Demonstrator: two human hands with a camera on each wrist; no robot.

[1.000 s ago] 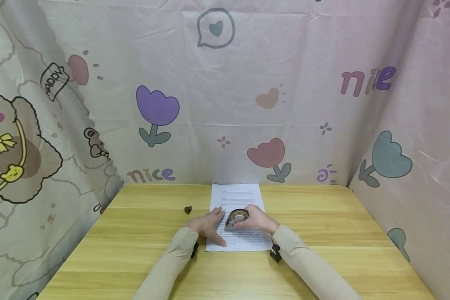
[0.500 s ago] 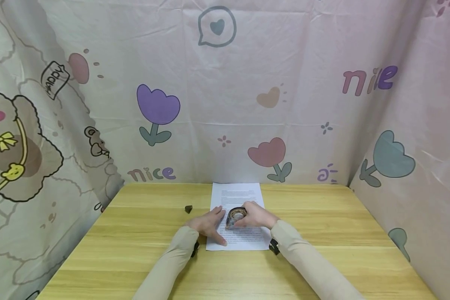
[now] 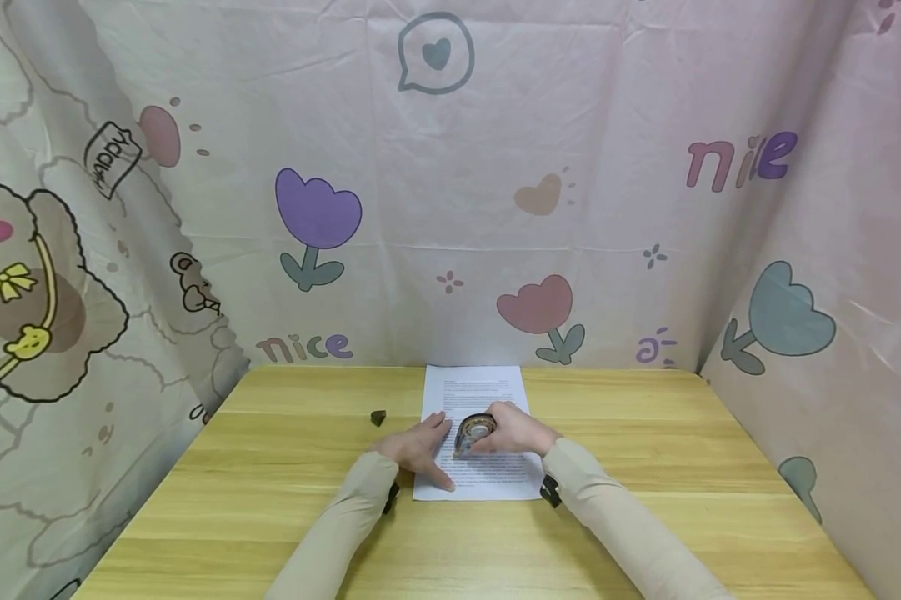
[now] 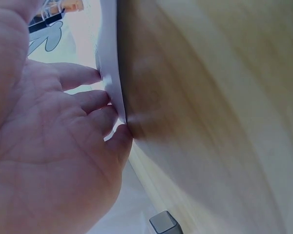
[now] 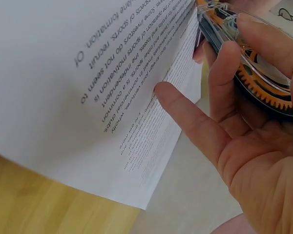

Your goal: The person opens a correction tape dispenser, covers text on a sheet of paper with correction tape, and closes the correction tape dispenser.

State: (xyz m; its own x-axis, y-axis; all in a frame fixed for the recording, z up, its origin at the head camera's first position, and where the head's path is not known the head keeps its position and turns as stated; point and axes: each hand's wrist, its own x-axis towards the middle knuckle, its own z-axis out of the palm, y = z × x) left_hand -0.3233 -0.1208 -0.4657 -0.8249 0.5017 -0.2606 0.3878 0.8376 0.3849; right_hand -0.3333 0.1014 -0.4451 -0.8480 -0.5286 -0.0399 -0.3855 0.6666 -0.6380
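Note:
A printed sheet of paper [image 3: 480,493] lies on the wooden table. My left hand [image 3: 420,450] rests on its left side with fingers spread; in the left wrist view the fingertips touch the paper's edge. In my right hand [image 3: 521,431] is a correction tape [image 3: 475,433], a clear teardrop-shaped case with a dark rim. I grip it between thumb and fingers, its narrow tip low and leftward near the text lines. The right wrist view shows its orange gear [image 5: 263,90], with one finger stretched against the page. Whether the tip touches paper cannot be made out.
A small dark angular piece [image 3: 378,417] lies on the wooden table [image 3: 285,467], left of the paper. A patterned cloth [image 3: 435,217] hangs behind the table's back edge and along both sides. Dark wrist cameras [image 3: 551,492] sit under both wrists.
My right hand and wrist have shifted slightly away from me, and the correction tape has moved a very little to the right. My left hand and the paper stay in place.

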